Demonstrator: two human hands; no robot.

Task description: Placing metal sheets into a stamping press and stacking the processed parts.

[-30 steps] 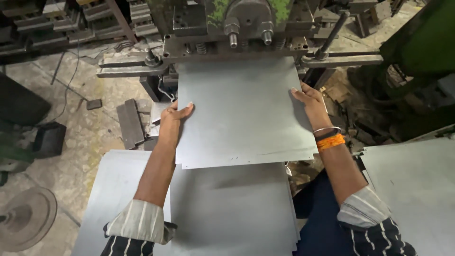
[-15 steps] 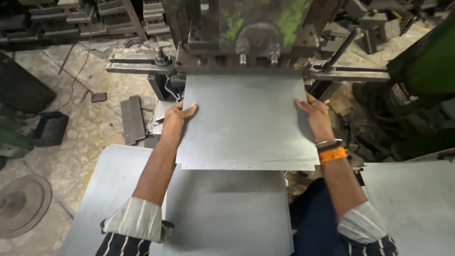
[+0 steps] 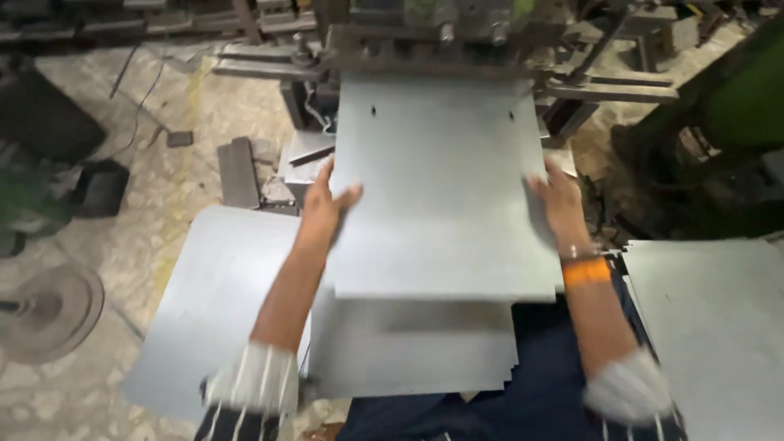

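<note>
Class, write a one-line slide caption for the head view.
Left hand and right hand grip a grey metal sheet by its sides at a press.

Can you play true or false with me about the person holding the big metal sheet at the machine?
1. Both hands, left hand and right hand, hold the metal sheet. True.
2. The sheet has two small holes near its far edge. True.
3. The orange band is on the left wrist. False: it is on the right wrist.
4. The sheet is bright red. False: it is grey.
5. More grey sheets lie under it. True.
</note>
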